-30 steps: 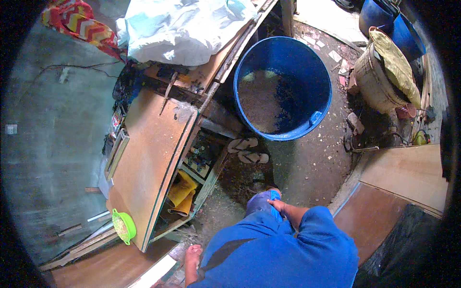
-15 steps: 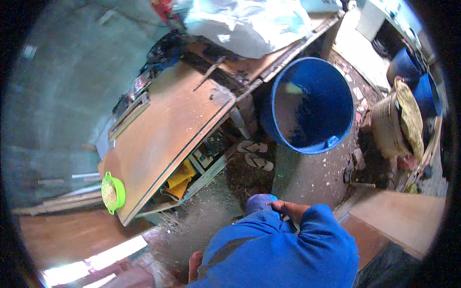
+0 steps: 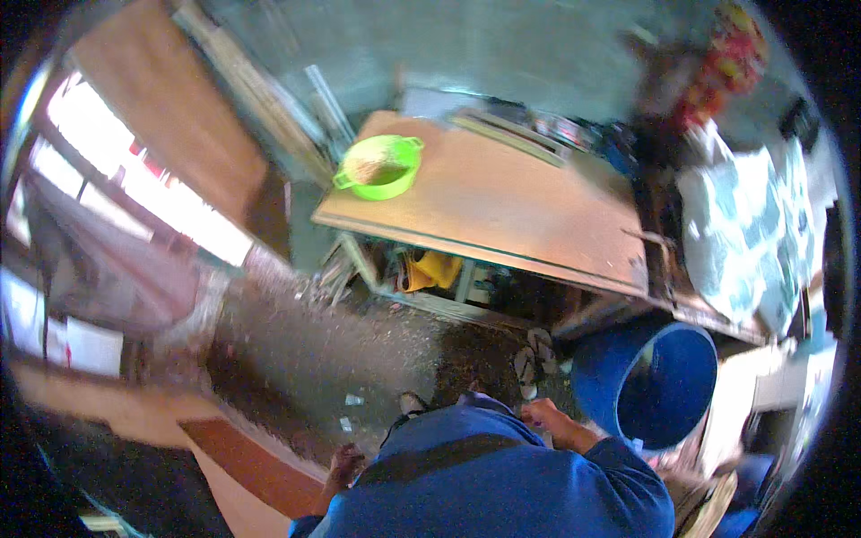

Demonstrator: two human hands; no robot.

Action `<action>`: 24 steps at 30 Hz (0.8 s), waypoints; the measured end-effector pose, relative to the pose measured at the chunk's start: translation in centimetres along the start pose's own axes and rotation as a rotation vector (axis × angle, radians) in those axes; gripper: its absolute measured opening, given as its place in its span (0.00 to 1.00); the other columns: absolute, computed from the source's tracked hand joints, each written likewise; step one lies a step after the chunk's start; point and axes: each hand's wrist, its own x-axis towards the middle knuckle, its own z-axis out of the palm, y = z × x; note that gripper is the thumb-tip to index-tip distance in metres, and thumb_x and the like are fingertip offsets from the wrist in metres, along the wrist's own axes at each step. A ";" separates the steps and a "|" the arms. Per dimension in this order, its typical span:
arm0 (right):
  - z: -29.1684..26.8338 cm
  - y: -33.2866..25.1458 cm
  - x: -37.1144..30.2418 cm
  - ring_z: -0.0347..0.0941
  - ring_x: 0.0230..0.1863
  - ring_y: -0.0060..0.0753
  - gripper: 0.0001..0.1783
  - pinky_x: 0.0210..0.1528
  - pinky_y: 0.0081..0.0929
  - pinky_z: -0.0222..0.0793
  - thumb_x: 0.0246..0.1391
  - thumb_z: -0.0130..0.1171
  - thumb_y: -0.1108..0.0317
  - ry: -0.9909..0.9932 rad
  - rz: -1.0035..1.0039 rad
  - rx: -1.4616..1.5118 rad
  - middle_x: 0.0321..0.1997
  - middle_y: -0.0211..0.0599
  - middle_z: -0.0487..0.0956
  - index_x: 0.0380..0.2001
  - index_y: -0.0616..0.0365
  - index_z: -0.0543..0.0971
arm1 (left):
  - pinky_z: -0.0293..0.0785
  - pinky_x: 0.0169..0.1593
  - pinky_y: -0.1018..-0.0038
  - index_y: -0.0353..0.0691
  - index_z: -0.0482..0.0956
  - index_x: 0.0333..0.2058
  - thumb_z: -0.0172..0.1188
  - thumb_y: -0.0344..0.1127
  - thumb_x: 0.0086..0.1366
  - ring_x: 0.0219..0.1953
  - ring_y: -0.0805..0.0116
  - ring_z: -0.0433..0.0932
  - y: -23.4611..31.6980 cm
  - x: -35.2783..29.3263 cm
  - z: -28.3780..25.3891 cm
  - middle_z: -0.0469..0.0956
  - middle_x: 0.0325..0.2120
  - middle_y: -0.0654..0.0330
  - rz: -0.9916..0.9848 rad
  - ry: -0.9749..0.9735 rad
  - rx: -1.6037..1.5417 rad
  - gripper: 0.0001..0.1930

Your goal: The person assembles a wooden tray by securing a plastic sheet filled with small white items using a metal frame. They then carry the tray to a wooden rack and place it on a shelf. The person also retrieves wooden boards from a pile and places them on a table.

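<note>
My right hand point(image 3: 544, 416) is in front of my blue top, its fingers loosely curled, and nothing shows in it. The blue barrel point(image 3: 599, 381) stands just beyond that hand, apart from it. Low at my left side hangs my left hand point(image 3: 346, 463), small and blurred, so its fingers cannot be made out. Farther off, a bright green two-handled basin point(image 3: 392, 186) with pale grainy contents sits on the left end of a wooden table point(image 3: 502, 202). Neither hand touches the basin or the table.
White sacks point(image 3: 740, 233) are piled at the right, past the table. Yellow material point(image 3: 430, 272) lies under the tabletop. Sandals point(image 3: 526, 363) rest on the dirt floor point(image 3: 305, 359) near the barrel. Boards point(image 3: 260, 90) lean at the far left, beside a bright opening.
My view has swung left, so the table and green basin now lie ahead and the barrel is at the right. My left hand has come farther into view; my right hand stays before my body.
</note>
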 end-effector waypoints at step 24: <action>11.0 -37.4 2.7 0.80 0.42 0.40 0.19 0.49 0.35 0.73 0.44 0.64 0.61 0.563 -0.433 -0.537 0.39 0.39 0.83 0.40 0.55 0.82 | 0.76 0.41 0.64 0.42 0.79 0.48 0.57 0.41 0.63 0.39 0.63 0.81 -13.6 0.8 -5.8 0.81 0.35 0.54 -0.060 0.167 -0.467 0.17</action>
